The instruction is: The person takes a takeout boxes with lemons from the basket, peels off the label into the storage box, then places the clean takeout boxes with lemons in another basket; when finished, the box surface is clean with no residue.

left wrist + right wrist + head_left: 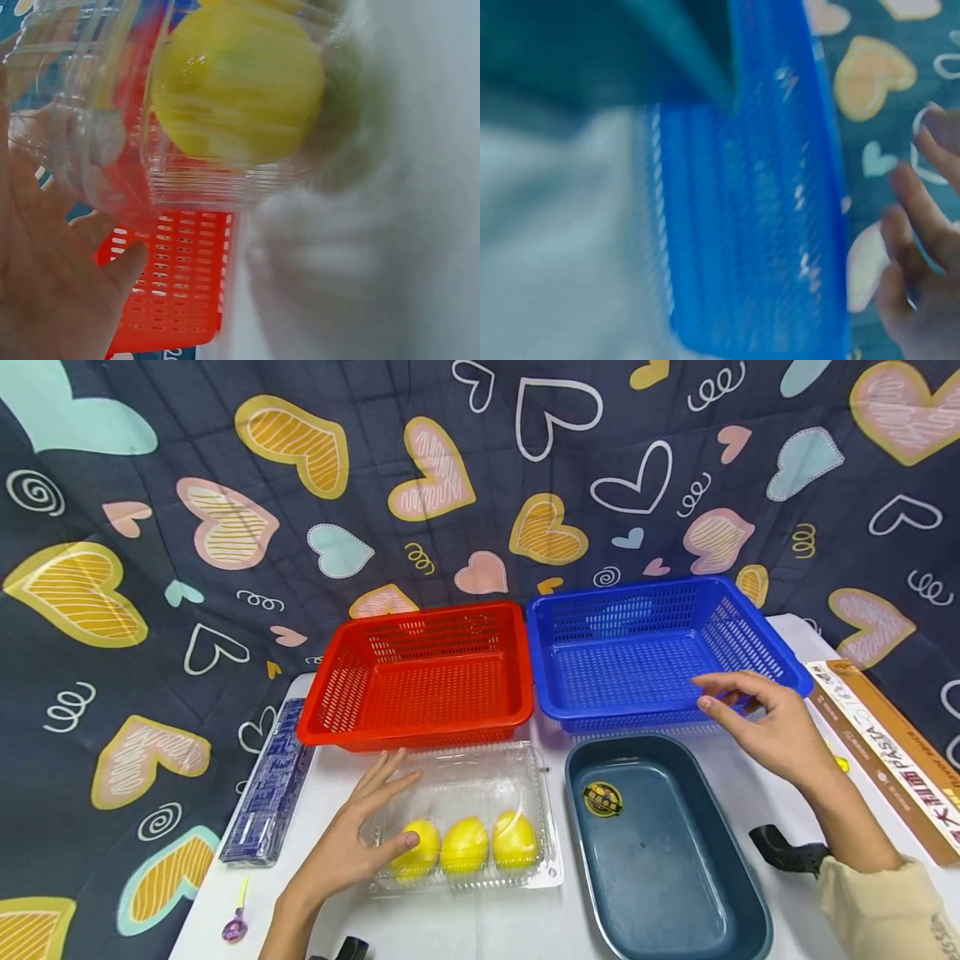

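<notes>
A clear plastic clamshell box [465,781] stands near the middle of the table, with three yellow lemon-like fruits [464,846] showing through its lid. Over its left side is my left hand [352,839], thumb and fingers spread apart; in the left wrist view this hand [56,255] lies alongside the clear wall. My right hand [772,727] hovers by the front right corner of the blue basket [622,714], its fingers loosely bent and nothing in them. The right wrist view has those fingers [922,210] beyond the basket's edge, somewhat blurred.
Left of the blue basket stands a red basket [420,739]. A dark teal tray [652,860] is right of the clamshell. A blue patterned packet [266,793] and a lollipop [235,927] lie at left, a pasta box [892,760] at right. Heart-patterned cloth hangs behind.
</notes>
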`<control>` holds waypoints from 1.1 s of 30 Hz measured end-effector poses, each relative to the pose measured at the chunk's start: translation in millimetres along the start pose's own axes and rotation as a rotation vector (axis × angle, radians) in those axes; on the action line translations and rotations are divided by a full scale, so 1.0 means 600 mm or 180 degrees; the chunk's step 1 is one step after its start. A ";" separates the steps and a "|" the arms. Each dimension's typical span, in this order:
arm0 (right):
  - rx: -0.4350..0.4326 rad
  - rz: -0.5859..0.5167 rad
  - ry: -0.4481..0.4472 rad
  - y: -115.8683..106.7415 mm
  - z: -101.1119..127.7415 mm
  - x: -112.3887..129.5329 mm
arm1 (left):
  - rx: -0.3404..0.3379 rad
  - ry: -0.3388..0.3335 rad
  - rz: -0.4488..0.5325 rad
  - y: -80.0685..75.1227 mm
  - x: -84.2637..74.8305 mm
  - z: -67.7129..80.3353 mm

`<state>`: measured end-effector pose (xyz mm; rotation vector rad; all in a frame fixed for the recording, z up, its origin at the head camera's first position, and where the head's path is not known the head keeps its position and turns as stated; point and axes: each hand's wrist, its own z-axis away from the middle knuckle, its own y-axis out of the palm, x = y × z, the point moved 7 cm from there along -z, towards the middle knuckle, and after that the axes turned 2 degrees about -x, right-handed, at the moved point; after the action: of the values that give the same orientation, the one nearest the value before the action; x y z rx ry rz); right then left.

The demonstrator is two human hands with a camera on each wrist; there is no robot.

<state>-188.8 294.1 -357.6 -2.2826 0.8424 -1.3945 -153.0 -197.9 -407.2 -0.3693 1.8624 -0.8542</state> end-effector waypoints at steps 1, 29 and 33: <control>-0.0151 0.0086 0.0042 -0.007 -0.001 -0.009 | -0.0045 0.0014 0.0012 -0.001 0.002 0.002; 0.0177 0.1269 0.0837 -0.047 -0.022 -0.158 | -0.0305 -0.0846 0.0594 0.008 0.031 0.038; 0.0241 0.1244 0.0902 -0.048 -0.023 -0.163 | -0.0243 -0.0997 0.0623 0.007 0.032 0.036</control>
<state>-225.6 379.1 -402.5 -1.7629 1.2214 -1.5465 -141.9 -215.2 -428.2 -0.3403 1.6111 -0.5588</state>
